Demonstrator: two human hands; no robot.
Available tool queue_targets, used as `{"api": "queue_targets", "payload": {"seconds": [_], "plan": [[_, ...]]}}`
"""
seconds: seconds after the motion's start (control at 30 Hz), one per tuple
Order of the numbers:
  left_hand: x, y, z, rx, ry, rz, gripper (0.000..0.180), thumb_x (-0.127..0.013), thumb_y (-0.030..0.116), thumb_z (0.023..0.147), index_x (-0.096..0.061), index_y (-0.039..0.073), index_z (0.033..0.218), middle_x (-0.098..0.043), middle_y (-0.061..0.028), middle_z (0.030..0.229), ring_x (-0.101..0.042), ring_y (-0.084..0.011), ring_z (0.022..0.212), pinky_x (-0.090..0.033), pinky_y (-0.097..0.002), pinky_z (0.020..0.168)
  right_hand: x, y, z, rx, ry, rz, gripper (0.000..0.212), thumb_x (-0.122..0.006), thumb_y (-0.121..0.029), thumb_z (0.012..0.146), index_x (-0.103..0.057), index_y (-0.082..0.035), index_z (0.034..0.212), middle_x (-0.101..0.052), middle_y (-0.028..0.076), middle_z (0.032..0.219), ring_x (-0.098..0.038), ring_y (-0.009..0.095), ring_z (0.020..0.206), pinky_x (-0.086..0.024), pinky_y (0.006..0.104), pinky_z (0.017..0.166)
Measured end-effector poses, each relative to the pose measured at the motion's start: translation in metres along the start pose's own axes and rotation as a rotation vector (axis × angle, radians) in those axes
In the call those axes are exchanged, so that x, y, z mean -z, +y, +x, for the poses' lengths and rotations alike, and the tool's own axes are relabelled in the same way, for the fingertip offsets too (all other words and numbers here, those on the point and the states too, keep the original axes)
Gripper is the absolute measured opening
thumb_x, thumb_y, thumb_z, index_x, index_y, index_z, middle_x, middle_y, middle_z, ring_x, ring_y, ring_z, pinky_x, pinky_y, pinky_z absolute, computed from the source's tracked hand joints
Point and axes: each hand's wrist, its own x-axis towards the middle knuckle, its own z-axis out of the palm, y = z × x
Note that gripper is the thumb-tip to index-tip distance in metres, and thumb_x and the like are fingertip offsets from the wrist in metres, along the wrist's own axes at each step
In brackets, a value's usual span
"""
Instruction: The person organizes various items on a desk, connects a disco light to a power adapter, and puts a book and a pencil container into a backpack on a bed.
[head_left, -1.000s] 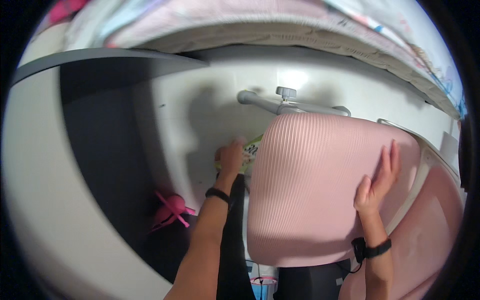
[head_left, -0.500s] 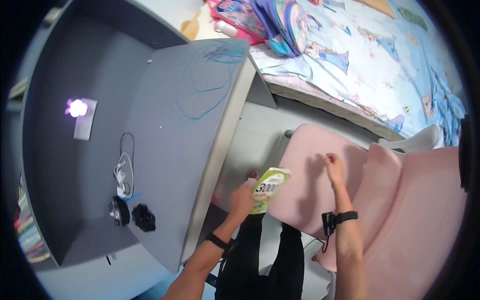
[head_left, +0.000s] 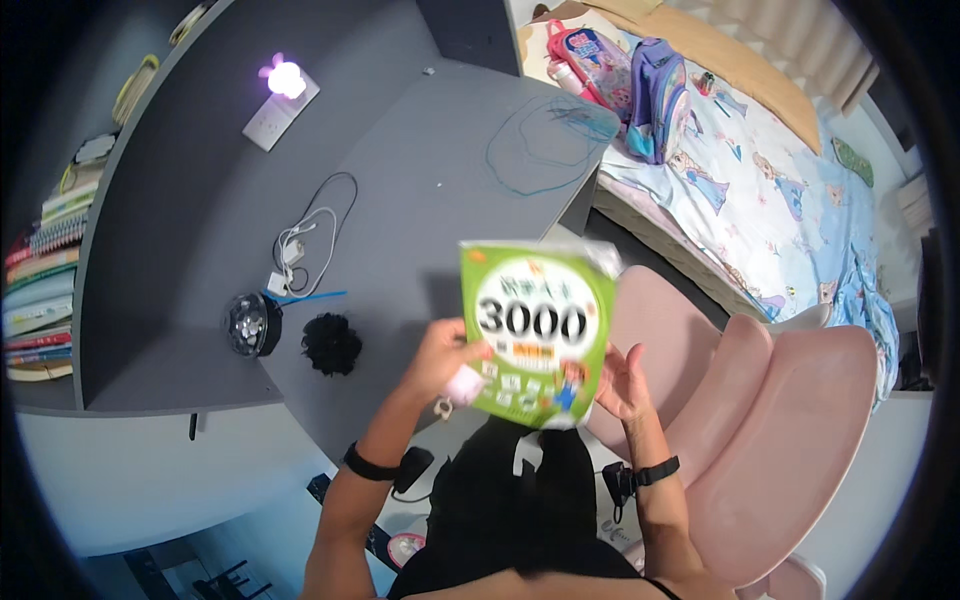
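Note:
A green children's book [head_left: 538,375] with a white circle and a cartoon figure on its cover is held up in front of my body, cover facing me. My left hand [head_left: 442,358] is closed on its left edge, thumb across the cover. By that hand's fingers there is also a small pale pink item [head_left: 464,385], whose kind I cannot make out. Clear plastic-like film [head_left: 600,257] shows along the book's top right corner. My right hand [head_left: 625,385] is beside the right edge with fingers apart; some fingertips are close to or behind the book, and I cannot tell whether they touch.
On the grey desk [head_left: 400,170] lie a white cable [head_left: 318,250], a fluffy black ball [head_left: 331,344], a clear dome-shaped object [head_left: 250,325] and blue strands [head_left: 550,145]. A lit lamp [head_left: 287,80] glows behind. Pink chair [head_left: 790,430] at right; backpacks [head_left: 655,100] on the bed [head_left: 720,190].
My left hand has raised the book from low by the desk edge and turned its cover toward me. My right hand has come from over the chair seat to the book's right side.

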Motion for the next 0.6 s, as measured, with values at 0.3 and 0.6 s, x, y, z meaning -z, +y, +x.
{"api": "queue_targets", "payload": {"seconds": [0.3, 0.6], "plan": [[0.053, 0.011, -0.011, -0.178, 0.242, -0.099, 0.017, -0.059, 0.000, 0.081, -0.060, -0.008, 0.095, -0.064, -0.0123, 0.087, -0.062, -0.0135, 0.072, -0.050, -0.0259, 0.064, -0.084, 0.021, 0.080, 0.024, 0.345, -0.729, 0.039, -0.064, -0.013, 0.080, -0.053, 0.003, 0.113, -0.061, 0.007, 0.103, -0.055, 0.012, 0.092, -0.044, 0.0271, 0.082], [0.087, 0.018, -0.013, -0.209, 0.243, -0.312, 0.016, -0.057, 0.000, 0.082, -0.058, -0.011, 0.093, -0.063, -0.0172, 0.087, -0.063, -0.0182, 0.070, -0.052, -0.0287, 0.061, -0.120, 0.018, 0.097, -0.090, 0.222, -1.004, 0.041, -0.057, 0.002, 0.078, -0.046, 0.005, 0.118, -0.058, 0.008, 0.104, -0.055, 0.013, 0.094, -0.045, 0.0287, 0.085]]}}
